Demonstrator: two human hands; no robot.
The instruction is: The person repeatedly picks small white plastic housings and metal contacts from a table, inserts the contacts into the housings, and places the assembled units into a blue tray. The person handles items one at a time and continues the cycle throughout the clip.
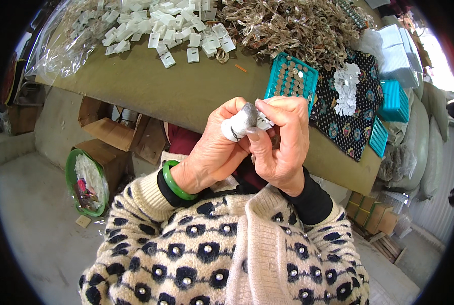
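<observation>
My left hand [209, 150] and my right hand [283, 145] meet over the near edge of the table, fingers closed. Between their fingertips they pinch a small white plastic piece [264, 121], partly hidden by the fingers. A worn white-and-grey finger cover [238, 124], tied with dark thread, sits on a digit of my left hand. A green bangle [172, 179] rings my left wrist. Just beyond my right hand is a teal tray [274, 84] holding rows of small round discs.
White plastic pieces [167, 28] and clear coiled cables [288, 25] are heaped across the far side of the table [135, 91]. White flat pieces [346, 86] lie on dark patterned cloth [359, 132] at right. Stacked teal trays [394, 101] stand beyond. A green basin [72, 173] is on the floor at left.
</observation>
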